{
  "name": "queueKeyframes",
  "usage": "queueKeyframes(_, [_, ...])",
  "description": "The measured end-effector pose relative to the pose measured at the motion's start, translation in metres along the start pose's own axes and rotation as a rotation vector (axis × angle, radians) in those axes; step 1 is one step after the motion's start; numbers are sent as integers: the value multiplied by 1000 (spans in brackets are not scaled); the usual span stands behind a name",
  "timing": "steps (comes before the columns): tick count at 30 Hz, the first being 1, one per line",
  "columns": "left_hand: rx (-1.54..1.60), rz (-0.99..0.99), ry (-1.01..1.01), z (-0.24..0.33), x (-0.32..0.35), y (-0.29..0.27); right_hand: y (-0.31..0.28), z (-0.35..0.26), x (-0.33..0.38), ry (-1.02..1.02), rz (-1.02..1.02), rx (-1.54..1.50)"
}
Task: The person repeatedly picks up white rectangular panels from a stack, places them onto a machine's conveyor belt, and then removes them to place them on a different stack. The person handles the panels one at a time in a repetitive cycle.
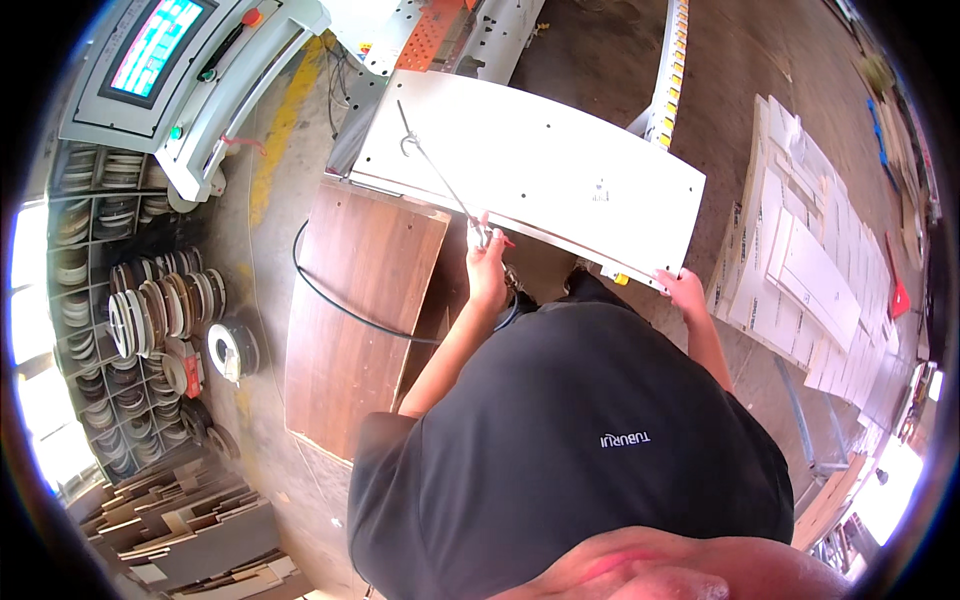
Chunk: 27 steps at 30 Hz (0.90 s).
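Note:
A white panel (560, 170) with several small dark holes lies flat in front of me on a machine's support. My left hand (486, 268) is closed around an air blow gun (482, 236). Its long thin nozzle slants up and left over the panel's face, away from me. At the panel's near right corner, my right hand (686, 293) grips the edge, the fingers partly hidden. A black hose (345, 315) loops over a brown wood-grain box (350, 290) and runs toward my left side; where it joins the gun is hidden.
A control console (150, 60) with a lit screen stands far left. Rolls of edge banding (165, 310) fill racks on the left. A rail with yellow rollers (668, 90) extends beyond the panel. White boards (800, 270) are stacked at right; offcuts (200, 530) lie lower left.

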State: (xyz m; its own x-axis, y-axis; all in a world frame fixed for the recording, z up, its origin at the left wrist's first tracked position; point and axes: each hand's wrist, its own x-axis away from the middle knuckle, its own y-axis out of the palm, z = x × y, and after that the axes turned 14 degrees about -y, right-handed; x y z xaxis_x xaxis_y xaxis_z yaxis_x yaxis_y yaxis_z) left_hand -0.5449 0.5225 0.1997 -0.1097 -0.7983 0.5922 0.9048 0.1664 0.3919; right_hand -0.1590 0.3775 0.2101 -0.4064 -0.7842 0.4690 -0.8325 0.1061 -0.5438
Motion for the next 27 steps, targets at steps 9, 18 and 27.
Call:
queueKeyframes(9, [-74,-31,2,21,-58,53,-22,10,-75,-78,73,-9])
queueKeyframes(18, [-82,-43,-48,53,-159,135,-81,-35,-195,-91,68,120])
queueKeyframes(27, [-669,-216,9,59,-160,186,-113,-8,-260,-131,84,-445])
